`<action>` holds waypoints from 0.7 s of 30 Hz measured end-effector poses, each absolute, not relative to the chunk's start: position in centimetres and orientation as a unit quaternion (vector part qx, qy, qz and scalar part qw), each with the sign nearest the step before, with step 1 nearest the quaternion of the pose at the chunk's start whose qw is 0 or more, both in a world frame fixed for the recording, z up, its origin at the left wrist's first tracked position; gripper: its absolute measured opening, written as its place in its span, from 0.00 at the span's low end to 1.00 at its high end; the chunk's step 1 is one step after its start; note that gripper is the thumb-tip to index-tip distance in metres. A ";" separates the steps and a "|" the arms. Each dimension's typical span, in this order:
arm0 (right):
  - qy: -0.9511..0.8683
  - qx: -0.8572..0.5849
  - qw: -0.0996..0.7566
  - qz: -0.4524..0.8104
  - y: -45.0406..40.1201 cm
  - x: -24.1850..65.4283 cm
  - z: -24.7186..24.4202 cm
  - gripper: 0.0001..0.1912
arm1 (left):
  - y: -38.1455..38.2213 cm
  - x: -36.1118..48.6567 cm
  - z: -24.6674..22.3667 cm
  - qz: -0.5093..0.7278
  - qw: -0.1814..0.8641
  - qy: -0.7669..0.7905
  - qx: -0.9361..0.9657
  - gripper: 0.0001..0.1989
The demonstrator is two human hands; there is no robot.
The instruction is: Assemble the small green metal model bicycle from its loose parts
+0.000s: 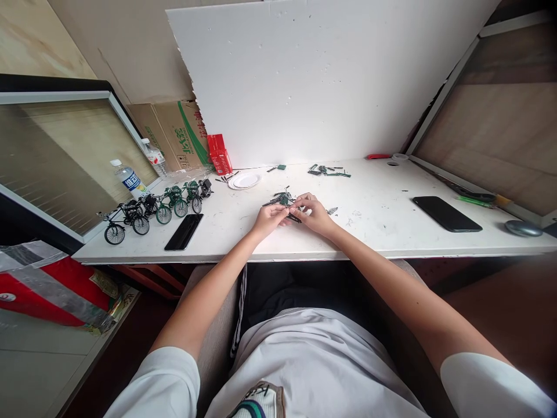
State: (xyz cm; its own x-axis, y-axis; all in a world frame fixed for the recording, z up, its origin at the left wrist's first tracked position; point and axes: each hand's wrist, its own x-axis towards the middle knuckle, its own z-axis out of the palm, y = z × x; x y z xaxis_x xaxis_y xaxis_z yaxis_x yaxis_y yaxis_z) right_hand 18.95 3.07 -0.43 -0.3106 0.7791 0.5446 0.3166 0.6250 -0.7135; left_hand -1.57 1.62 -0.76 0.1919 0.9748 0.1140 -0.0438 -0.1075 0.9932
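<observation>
Both hands meet at the middle of the white table point(369, 241), close to its front edge. My left hand point(268, 219) is closed, thumb and fingers pinched on a small dark part. My right hand point(314, 215) is closed too, its fingertips pressed together on a small black part beside the left fingertips. Their exact shapes are too small to tell. Just behind the fingers lies a cluster of dark green and black model bicycle parts point(284, 198). A small grey piece point(332, 211) rests to the right of my right hand.
Several model bicycles point(163, 213) stand at the left, near bottles point(129, 179) and a phone point(184, 232). Behind are a white plate point(244, 180), a red box point(220, 155) and loose green parts point(329, 172). Another phone point(447, 214) and a round grey object point(523, 228) lie right.
</observation>
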 end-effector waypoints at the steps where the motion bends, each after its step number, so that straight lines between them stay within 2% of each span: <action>1: -0.772 -0.355 0.466 0.246 3.1 19.0 -0.5 0.23 | 1.6 -1.6 -0.8 0.484 0.529 0.410 0.563 0.24; 21: -0.789 -0.352 0.449 0.229 2.6 18.8 -0.3 0.20 | 1.4 -1.6 -0.4 0.480 0.550 0.429 0.532 0.19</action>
